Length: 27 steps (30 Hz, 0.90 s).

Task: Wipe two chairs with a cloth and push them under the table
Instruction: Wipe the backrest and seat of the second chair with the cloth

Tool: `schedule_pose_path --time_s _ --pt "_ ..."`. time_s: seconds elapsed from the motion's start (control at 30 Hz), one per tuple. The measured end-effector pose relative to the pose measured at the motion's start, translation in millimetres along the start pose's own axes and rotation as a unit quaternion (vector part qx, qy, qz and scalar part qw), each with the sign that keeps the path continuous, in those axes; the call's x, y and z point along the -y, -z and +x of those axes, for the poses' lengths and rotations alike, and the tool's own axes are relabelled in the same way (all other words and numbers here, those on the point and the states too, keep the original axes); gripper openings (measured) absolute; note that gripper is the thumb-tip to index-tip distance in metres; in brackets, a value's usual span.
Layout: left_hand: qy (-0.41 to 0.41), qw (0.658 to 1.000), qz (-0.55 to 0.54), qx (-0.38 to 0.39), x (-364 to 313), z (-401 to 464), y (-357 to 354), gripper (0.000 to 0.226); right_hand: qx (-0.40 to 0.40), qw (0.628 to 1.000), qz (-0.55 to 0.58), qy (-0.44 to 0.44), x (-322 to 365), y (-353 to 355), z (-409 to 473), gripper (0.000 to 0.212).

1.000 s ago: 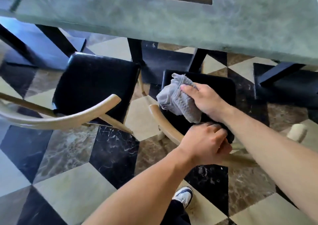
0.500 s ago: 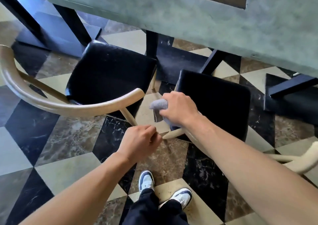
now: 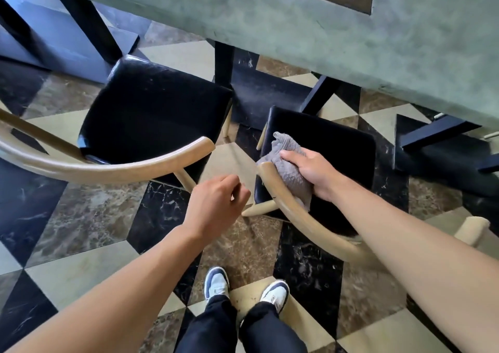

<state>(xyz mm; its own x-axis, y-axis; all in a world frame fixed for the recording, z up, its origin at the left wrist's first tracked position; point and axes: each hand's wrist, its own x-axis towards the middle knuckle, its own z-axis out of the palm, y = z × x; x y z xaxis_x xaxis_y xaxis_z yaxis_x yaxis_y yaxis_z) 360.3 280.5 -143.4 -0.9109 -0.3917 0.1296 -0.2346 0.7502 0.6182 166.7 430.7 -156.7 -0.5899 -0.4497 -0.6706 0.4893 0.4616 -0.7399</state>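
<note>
Two chairs with black seats and curved light-wood backrests stand before a green table point(image 3: 337, 36). The left chair point(image 3: 151, 112) sits at centre left. The right chair point(image 3: 334, 147) is smaller in view, just below the table edge. My right hand point(image 3: 314, 175) grips a grey cloth point(image 3: 289, 169) and presses it against the left end of the right chair's wooden backrest point(image 3: 283, 198). My left hand point(image 3: 216, 206) hovers between the two chairs with loosely curled fingers, holding nothing.
Black table legs point(image 3: 224, 63) and dark base blocks stand on the patterned marble floor behind the chairs. My feet in blue and white shoes point(image 3: 216, 282) are below the hands. Another dark base point(image 3: 442, 147) lies at right.
My left hand let go of the right chair's backrest and now hangs free. My right hand moved the cloth from the seat to the backrest's left end.
</note>
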Motion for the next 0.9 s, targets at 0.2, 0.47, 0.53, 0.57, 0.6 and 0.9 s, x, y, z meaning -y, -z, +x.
schedule_pose_path --time_s 0.2,0.47,0.53,0.57,0.6,0.9 --pt "0.049 0.996 -0.057 -0.05 -31 42 -29 0.032 0.144 0.988 0.052 -0.033 -32 15 -22 0.033" --pt "0.169 0.985 -0.04 0.007 -60 105 -69 0.04 0.165 0.98 -0.059 -0.089 -42 9 -3 0.04" --pt "0.21 0.978 -0.02 0.003 -59 106 -71 0.039 0.188 0.974 -0.091 -0.085 -42 7 0 0.04" --pt "0.221 0.975 -0.02 0.011 -59 109 -71 0.038 0.196 0.972 -0.111 -0.07 -42 6 3 0.042" --pt "0.238 0.971 -0.02 0.016 -58 108 -72 0.036 0.218 0.966 -0.126 -0.057 -44 3 5 0.044" --pt "0.283 0.958 0.0 -0.049 -62 105 -77 0.025 0.309 0.949 -0.048 -0.041 -89 -15 60 0.029"
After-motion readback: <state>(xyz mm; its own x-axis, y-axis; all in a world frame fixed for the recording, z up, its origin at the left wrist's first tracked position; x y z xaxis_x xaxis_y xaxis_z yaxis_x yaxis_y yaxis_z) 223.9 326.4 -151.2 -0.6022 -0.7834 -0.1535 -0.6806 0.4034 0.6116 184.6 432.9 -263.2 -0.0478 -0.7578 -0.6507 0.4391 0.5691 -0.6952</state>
